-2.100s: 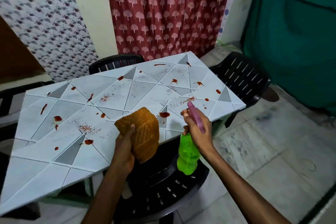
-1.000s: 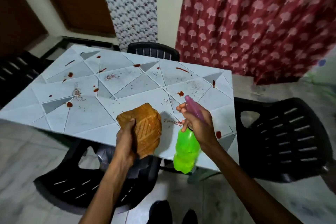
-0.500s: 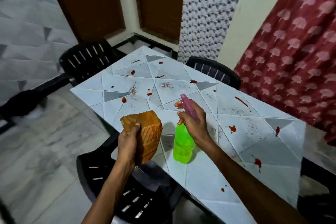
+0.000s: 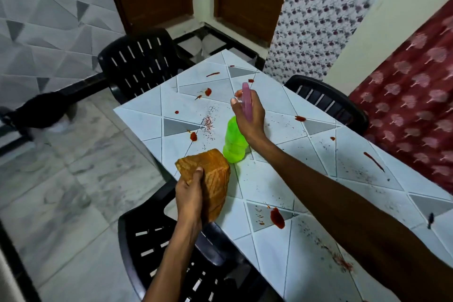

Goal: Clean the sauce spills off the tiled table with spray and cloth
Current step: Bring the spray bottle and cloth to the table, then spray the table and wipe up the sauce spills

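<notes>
The tiled table (image 4: 348, 179) has pale triangular tiles and runs from the upper middle to the lower right. Red sauce spills dot it: one blob (image 4: 277, 218) near the front edge, one (image 4: 193, 136) left of the bottle, a streak (image 4: 373, 161) at the right. My right hand (image 4: 250, 117) grips the neck of a green spray bottle (image 4: 234, 141) with a pink trigger head, held above the table's left part. My left hand (image 4: 190, 195) clutches a folded orange cloth (image 4: 213, 176) at the table's near edge.
A black plastic chair (image 4: 171, 252) stands under my left arm at the near side. Another black chair (image 4: 137, 64) sits at the table's far left end, a third (image 4: 326, 103) behind the table. Marble floor spreads to the left; a red curtain (image 4: 411, 110) hangs at the right.
My view has swung to the left along the table. My right hand has carried the bottle forward over the table; the cloth stays gripped in my left hand at the near edge.
</notes>
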{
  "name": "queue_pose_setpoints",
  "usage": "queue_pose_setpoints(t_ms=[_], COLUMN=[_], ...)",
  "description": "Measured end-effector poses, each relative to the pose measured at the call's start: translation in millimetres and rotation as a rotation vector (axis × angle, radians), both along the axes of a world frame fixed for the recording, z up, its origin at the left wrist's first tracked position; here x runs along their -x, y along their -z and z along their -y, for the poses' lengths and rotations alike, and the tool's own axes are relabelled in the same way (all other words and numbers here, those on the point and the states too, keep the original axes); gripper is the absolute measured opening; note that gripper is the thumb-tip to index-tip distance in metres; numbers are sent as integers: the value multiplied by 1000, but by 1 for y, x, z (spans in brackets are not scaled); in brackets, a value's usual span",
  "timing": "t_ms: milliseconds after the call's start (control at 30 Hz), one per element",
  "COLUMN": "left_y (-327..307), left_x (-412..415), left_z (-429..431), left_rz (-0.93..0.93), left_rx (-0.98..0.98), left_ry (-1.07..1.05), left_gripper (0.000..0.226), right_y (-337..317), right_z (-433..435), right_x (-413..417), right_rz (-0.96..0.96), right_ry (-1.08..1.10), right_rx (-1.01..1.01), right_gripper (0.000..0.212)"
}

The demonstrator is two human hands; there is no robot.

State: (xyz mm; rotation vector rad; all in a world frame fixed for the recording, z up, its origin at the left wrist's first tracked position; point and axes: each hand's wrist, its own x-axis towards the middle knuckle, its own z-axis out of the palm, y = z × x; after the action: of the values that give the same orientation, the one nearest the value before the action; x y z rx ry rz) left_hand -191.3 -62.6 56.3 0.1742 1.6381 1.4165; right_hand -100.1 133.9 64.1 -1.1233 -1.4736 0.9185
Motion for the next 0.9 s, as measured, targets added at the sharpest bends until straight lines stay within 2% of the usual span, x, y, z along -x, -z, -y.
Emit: queue_pose_setpoints(t_ms=[300,367,500,567,633,700,733,767,800,833,900], left_y=[10,9,1,-1,-5,-10,-12,-14,-16,-17,-20], left_x=[14,13,4,-2,-9,-19,-24,-33,-43,-60,-91], left_z=[-32,-34,-31,-27,-21,-16,-14,-10,-8,-6,-3], left_rz=[29,40,36,22,13,41,75,102,124,121,78], left_rx=[-15,-26,-40,-38,-39,-27,-23,-24,-28,-30,-51], left_ry=[-33,-36,-34,-10,30,118,180,251,320,389,488], left_gripper=[25,24,22,23,22,22,23,26,28,30,27], right_y=[16,17,20,19,15,16,18,16,16,17,16], right_z=[-28,-26,-24,-18,4,35,53,73,92,111,142], right_x=[20,15,-4,-18,-40,-71,-86,-104,-122,-145,-183], right_rz=[22,61,255,304,330,273,185,75,-21,-79,-126], right_ry=[-6,-58,-104,-73,6,16,-49,-144,-250,-326,-360], right_rx=[19,48,109,144,214,387,510,631,723,768,779], right_gripper=[37,50,94,103,86,50,35,33,43,51,50])
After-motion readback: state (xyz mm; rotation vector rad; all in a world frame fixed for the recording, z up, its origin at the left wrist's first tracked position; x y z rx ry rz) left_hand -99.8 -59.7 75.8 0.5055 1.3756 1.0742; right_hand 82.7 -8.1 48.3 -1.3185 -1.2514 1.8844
